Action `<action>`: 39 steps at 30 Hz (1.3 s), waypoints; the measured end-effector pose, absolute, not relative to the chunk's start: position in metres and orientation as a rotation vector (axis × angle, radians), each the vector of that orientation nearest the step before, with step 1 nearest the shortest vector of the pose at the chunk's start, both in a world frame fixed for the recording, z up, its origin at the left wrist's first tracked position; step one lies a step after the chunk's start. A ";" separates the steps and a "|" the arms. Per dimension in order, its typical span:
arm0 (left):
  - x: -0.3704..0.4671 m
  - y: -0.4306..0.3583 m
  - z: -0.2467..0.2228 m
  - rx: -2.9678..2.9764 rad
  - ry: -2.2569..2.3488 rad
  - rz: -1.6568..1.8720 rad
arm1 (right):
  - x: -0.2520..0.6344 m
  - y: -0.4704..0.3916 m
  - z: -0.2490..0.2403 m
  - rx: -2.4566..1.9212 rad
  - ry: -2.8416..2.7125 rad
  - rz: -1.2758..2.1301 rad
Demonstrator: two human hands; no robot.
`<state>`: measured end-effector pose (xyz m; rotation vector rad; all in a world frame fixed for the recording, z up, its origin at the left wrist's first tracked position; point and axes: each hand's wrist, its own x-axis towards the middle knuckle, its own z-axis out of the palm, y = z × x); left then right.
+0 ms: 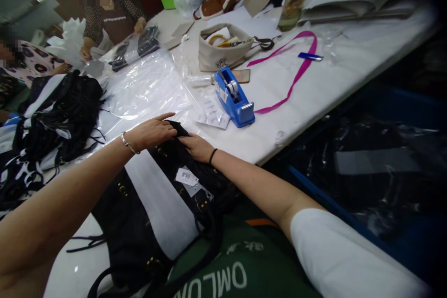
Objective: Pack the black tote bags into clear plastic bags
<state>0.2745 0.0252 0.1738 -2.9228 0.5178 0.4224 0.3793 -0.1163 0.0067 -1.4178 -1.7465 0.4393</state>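
Black, with gold fittings and a pale band down its middle, the bag (162,195) fills the foreground, to the near left of the blue dispenser (233,98), lying partly over a green garment (251,260). And look at those two hands, meeting at its far edge just to the near left of the dispenser! The left hand (152,133), bangle (128,143) on the wrist, lies over that edge with index finger stretched out and the others bent down; whether it truly grips, I cannot tell. The right hand (199,148) is closed on the same edge, thumb on top, its fingertips partly hidden. A white tag (186,177) lies on the bag, face up, nearer to us than the dispenser. Over on the tabletop (324,79), a printed slip (213,114) sits just beside the dispenser on its left, a phone (243,76) peeks out behind it, and beyond stands the pouch (209,53) with its tools. Pink ribbon (296,79) loops away to the dispenser's right! Clear film (146,84) spreads to its left, a heap of black bags (70,116) well apart on that side, and beyond the film a co-worker (113,23) reaches to a wrapped bundle (148,42).
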 end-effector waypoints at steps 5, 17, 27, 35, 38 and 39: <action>0.288 0.030 0.148 -2.955 0.413 0.445 | 0.378 -0.112 0.001 -1.446 -1.906 0.415; 0.285 0.045 0.107 -3.149 -0.410 0.453 | 0.398 -0.174 0.029 -1.578 -1.117 0.594; 0.267 0.032 0.076 -3.199 -0.860 0.000 | 0.361 -0.255 0.051 -1.787 -1.443 0.401; 0.272 0.034 0.063 -3.159 -1.189 -0.015 | 0.378 -0.251 0.049 -1.964 -1.169 0.596; 0.274 0.039 0.057 -3.142 -1.243 -0.023 | 0.369 -0.218 0.083 -1.778 -1.295 0.460; 0.274 0.041 0.054 -3.149 -1.240 -0.028 | 0.362 -0.199 0.092 -1.670 -1.325 0.432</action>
